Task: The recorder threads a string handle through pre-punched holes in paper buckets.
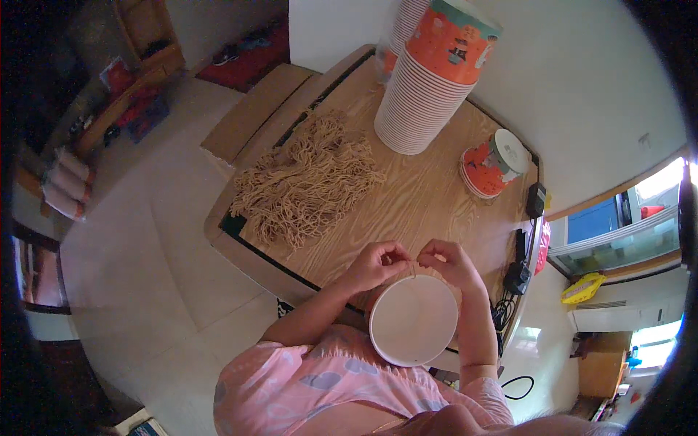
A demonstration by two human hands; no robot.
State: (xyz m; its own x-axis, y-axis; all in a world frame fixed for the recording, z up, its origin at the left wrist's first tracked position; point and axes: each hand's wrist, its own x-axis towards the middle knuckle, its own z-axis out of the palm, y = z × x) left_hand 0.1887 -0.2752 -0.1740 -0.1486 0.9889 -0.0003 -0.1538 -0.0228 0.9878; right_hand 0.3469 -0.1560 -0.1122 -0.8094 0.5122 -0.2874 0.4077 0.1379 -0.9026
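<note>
A white paper bucket [413, 320] leans against my front at the table's near edge, its mouth tilted up and nothing visible inside. At its far rim, a short tan string [414, 271] runs up between my fingers. My left hand [376, 264] pinches this string, thumb against forefinger. Close beside it, my right hand [446, 260] is also closed in a pinch at the string's other side. The fingertips nearly meet, and how the string passes the rim is too small to make out. A loose heap of tan strings [309, 178] lies beyond my left hand.
A tall stack of paper buckets [422, 105], orange-printed on top, stands at the table's far side. A shorter orange-and-white stack [496, 163] sits to its right. Black power adapters [517, 277] and cables lie along the right edge. A cardboard box [254, 112] adjoins the table's left side.
</note>
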